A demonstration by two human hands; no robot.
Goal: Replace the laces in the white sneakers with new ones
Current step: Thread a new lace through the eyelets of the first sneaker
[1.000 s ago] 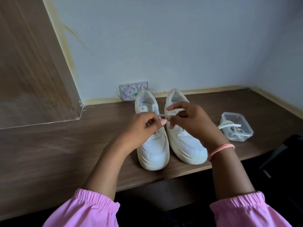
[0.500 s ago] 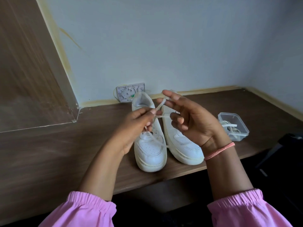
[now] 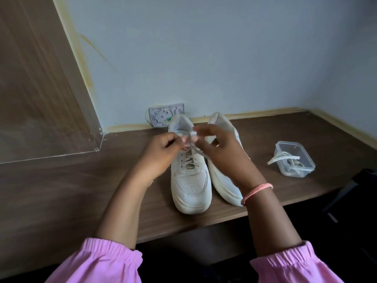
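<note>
Two white sneakers stand side by side on the brown desk (image 3: 61, 190), toes toward me. The left sneaker (image 3: 190, 180) has a white lace (image 3: 193, 149) threaded through its lower eyelets. My left hand (image 3: 163, 154) and my right hand (image 3: 220, 152) meet above its tongue, and each pinches a part of that lace near the top eyelets. My right hand and forearm hide much of the right sneaker (image 3: 224, 180). The blur hides the exact finger positions.
A clear plastic container (image 3: 294, 158) with more white laces sits to the right on the desk, one lace end hanging over its rim. A white wall socket plate (image 3: 161, 114) stands behind the sneakers. A wooden panel with a clear edge (image 3: 51, 119) rises at the left.
My hands came back together over the left sneaker's tongue; the right hand's spread fingers have closed onto the lace. The view shifted slightly.
</note>
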